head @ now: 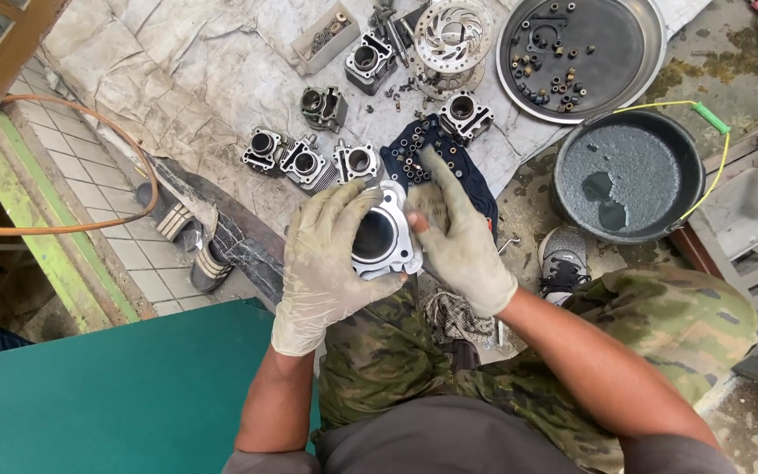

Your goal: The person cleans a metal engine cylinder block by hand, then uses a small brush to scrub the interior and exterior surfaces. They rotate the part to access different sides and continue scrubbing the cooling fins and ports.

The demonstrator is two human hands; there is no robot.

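Head cam, counting outward from the cylinder block (382,239) in hand: seven more cylinder blocks lie beyond it on the tarp, plus one brake disc (452,33). Left hand (326,263) wraps the block's left side, fingers curled over the top; right hand (458,237) presses flat on its right side. Further right, round metal tray (651,53) holds scattered nuts, black basin (572,206) holds grey liquid

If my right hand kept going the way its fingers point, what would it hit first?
Probably the dark blue cloth strewn with small nuts, just past the right hand fingertips; depth is uncertain, since the hand is raised above it.
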